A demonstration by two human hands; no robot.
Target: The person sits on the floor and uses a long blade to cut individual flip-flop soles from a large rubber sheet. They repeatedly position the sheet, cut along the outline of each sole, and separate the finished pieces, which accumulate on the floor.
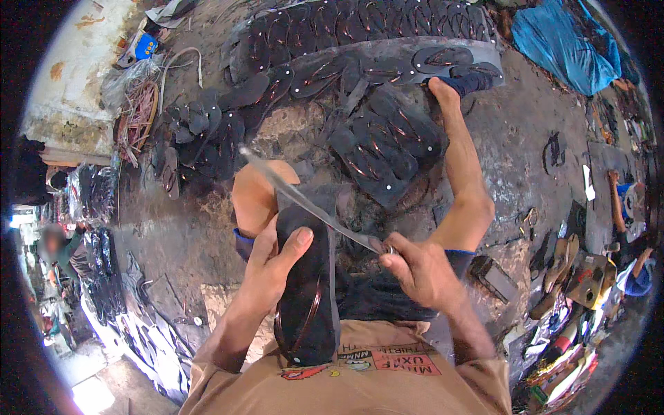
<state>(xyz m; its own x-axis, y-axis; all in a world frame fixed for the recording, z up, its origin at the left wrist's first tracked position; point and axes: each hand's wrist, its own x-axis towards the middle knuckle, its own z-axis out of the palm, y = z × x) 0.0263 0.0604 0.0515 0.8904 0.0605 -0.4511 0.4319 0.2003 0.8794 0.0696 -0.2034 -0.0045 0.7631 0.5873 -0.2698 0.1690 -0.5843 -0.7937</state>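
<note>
My left hand (275, 257) is closed around a black flip-flop (299, 294), its thumb pressed on the upper face. The flip-flop stands lengthwise against my lap and shirt, with a shiny brown-edged strap. Along its right side runs a dark grey margin of sole sheet. In my right hand (422, 273) is the handle end of a long, thin knife (304, 200). Its slightly curved blade slants up and left across the flip-flop's far end, past my left knee. Whether the blade touches the sole I cannot tell.
Beyond my legs lie a stack of black flip-flops (387, 145) and long rows of more flip-flops (360, 24). Scissors (530, 218) and a dark block (494, 278) lie to the right. A blue plastic sheet (567, 45) is at far right; other people sit at both sides.
</note>
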